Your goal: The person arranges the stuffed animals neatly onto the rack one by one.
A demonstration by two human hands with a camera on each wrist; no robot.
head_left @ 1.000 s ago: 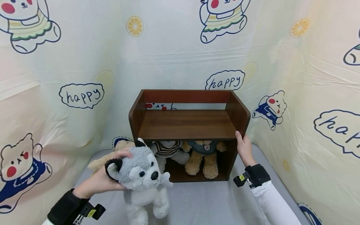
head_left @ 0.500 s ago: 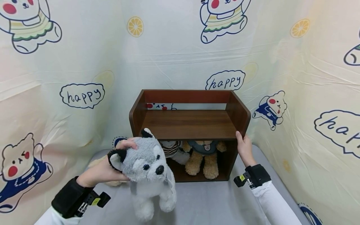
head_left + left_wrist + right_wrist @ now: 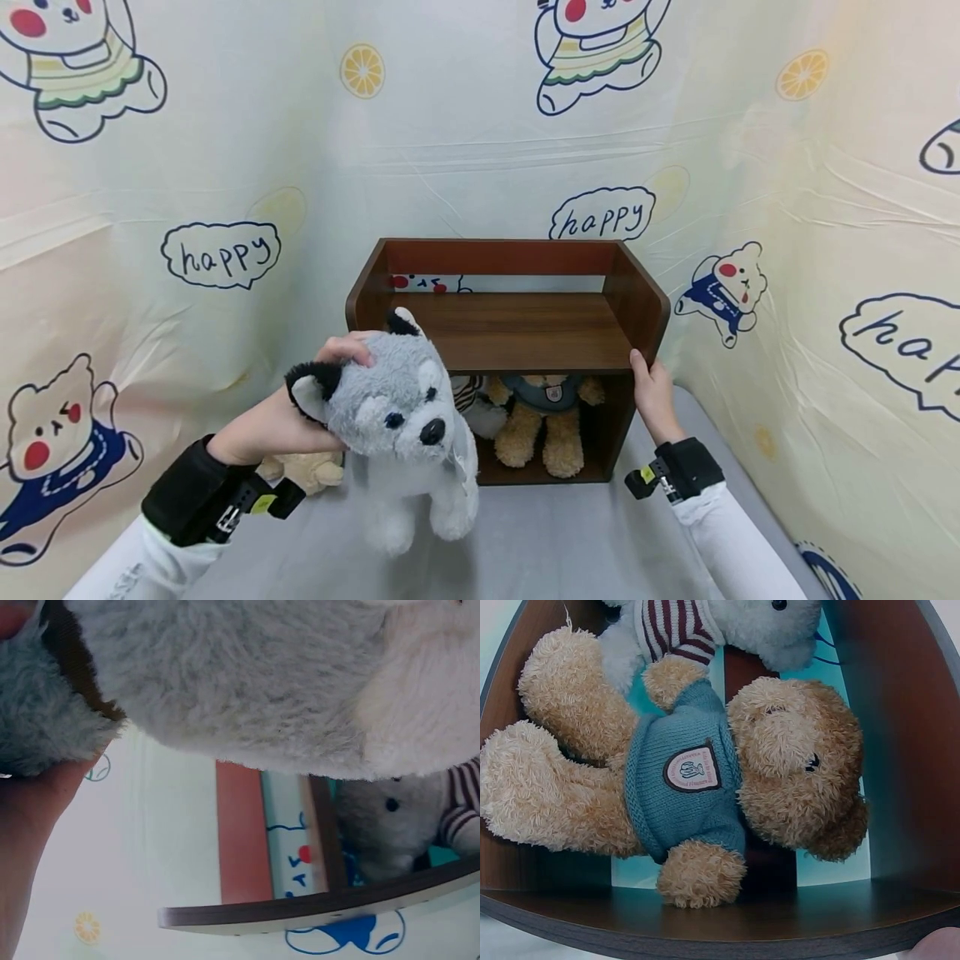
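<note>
Plush dog [image 3: 405,425] in grip of left hand [image 3: 277,427], right hand [image 3: 656,402] seemingly round shelf edge [image 3: 656,327]

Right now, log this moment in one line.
left hand: gripping grey plush dog; right hand: holding shelf; teddy bear: inside shelf

One grey-and-white plush husky [image 3: 397,433], one teal-sweatered tan plush bear [image 3: 686,780], one stripe-topped grey plush animal [image 3: 412,825] and one partly hidden beige plush toy [image 3: 307,472]: four in all. One brown wooden two-tier shelf [image 3: 525,333]. One left hand [image 3: 281,425], one right hand [image 3: 656,400].
</note>
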